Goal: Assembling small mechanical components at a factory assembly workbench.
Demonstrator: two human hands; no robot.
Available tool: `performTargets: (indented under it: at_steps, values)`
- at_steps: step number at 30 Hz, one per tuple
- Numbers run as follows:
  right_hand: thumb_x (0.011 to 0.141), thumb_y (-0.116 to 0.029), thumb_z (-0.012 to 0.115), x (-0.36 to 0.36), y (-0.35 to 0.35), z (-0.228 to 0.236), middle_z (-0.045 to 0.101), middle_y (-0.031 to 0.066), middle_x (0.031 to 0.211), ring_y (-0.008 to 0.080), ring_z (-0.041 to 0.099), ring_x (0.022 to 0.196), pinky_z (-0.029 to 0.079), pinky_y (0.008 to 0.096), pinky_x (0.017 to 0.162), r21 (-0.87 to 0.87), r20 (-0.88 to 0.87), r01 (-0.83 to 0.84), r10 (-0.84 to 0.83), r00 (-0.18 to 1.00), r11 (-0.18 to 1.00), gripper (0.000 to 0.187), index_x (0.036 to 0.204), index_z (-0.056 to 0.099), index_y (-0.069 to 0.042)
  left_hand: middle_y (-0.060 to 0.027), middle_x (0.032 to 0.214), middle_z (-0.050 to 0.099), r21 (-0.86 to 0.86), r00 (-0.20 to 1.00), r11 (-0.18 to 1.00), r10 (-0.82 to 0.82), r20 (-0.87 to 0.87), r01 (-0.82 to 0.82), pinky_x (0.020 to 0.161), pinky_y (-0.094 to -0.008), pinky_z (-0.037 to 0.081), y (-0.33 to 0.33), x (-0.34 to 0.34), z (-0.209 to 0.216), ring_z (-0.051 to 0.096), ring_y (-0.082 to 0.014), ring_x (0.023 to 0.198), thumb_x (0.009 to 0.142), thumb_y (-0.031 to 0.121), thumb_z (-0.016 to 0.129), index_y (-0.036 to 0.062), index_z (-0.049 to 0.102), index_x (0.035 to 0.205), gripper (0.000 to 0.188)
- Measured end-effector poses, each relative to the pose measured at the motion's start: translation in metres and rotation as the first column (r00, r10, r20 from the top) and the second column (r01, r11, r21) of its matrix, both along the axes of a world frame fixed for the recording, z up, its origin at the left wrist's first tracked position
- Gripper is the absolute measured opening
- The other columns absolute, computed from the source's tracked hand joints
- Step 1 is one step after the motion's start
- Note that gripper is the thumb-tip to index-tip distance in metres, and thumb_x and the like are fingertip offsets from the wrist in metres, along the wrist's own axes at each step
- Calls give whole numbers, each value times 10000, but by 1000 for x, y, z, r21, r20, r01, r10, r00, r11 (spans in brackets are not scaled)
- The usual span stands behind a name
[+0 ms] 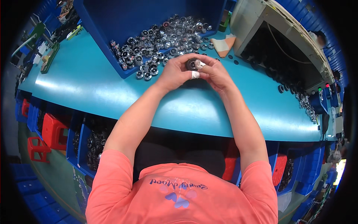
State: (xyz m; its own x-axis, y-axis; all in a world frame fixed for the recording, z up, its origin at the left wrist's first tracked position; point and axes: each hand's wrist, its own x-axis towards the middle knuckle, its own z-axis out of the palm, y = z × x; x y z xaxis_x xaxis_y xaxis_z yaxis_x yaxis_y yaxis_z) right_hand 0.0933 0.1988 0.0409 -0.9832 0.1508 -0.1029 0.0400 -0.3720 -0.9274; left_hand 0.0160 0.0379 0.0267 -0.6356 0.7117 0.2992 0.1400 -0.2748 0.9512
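Both my hands meet above the turquoise tabletop, around a small dark wheel-like part (191,64). My left hand (173,74) curls round it from the left, its thumb wrapped with white tape. On the other side my right hand (217,73) grips the same part, white tape on its thumb too. Fingers cover much of the part's edge. Just beyond lies a heap of clear round wheel-like pieces with dark centres (160,43), spilling out of a tilted blue bin (97,39) onto the table.
An orange-and-white cloth (223,45) lies right of the heap. A pale box-like machine with a dark opening (278,56) stands at the right, black round parts (283,80) before it. Blue bins of dark parts (95,147) and red stools (54,130) are below the table's left edge.
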Motion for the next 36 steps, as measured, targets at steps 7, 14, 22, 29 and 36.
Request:
performTargets:
  at_steps: [7,14,22,29,36]
  values:
    - [938,-147,721,1,2,1,682,124,1166,183,683,1024,578,309,869,49,28,-24,23,999,999,425,1304,606,38,38,857,683,-138,992,989,-44,116,60,456,-183,400,-7,-4,5,567,-20,629,831,65,808,92,619,1338,542]
    - [922,-89,712,-2,5,-8,683,101,1117,166,683,976,580,291,842,100,43,3,-7,999,995,342,1231,629,32,39,888,690,-98,995,995,-14,97,24,512,-179,438,-6,2,7,591,-19,682,826,49,798,83,622,1331,535]
    - [852,53,668,-7,-6,-15,684,122,1074,207,698,952,605,326,810,62,124,160,-167,978,985,306,1156,639,69,0,982,709,-191,974,970,115,-195,-153,790,-225,530,2,1,-12,639,-54,877,812,-49,734,86,659,1295,507]
    - [857,20,688,-6,4,-11,689,102,1039,188,697,934,602,314,809,132,151,32,-52,987,991,287,1139,652,59,5,985,715,-219,908,947,132,-397,-234,784,-225,528,-3,6,-10,636,-48,865,794,-62,735,84,674,1263,495]
    - [858,-149,753,-8,0,-18,696,78,1014,113,635,799,562,247,728,124,78,115,-126,989,986,313,1116,691,19,31,972,684,-53,1000,998,19,-23,-20,788,-201,527,2,5,-2,636,-38,887,820,-72,723,23,657,1221,417]
